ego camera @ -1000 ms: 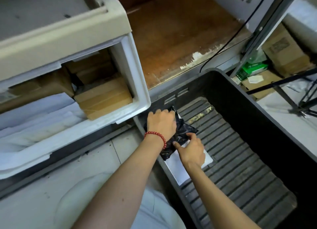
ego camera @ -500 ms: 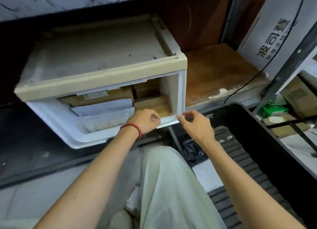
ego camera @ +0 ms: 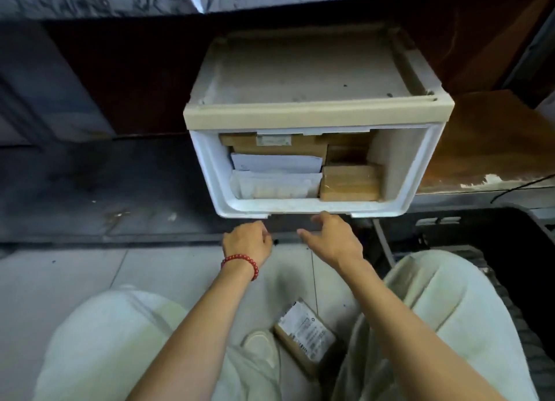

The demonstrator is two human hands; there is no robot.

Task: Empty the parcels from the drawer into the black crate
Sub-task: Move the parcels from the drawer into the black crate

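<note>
The left hand [ego camera: 247, 244], with a red bead bracelet [ego camera: 240, 264] at the wrist, hung just below the left end of the white drawer's [ego camera: 315, 209] front edge, its fingers loosely bent and holding nothing. The drawer stood pulled out of its beige cabinet [ego camera: 318, 116] and held the parcels. At its front left corner was a padded white mailer [ego camera: 276, 187], with a white envelope [ego camera: 276, 163] behind it and a flat brown box [ego camera: 273, 145] bearing a pale label behind that. Just right of the mailer, a taped cardboard box [ego camera: 350, 183] lay against the front edge, with another brown box [ego camera: 348, 152] behind it in shadow. The right hand [ego camera: 333, 241] reached up under the middle of the front edge, fingers spread and relaxed, gripping nothing; whether a fingertip touched the lip could not be told. On the floor between the person's pale trouser legs lay a brown labelled parcel [ego camera: 306, 331], just beside a pale shoe [ego camera: 261, 345]. The black crate [ego camera: 510, 229] stood at the far right, well apart from the hands, and the right knee largely hid its inside.
</note>
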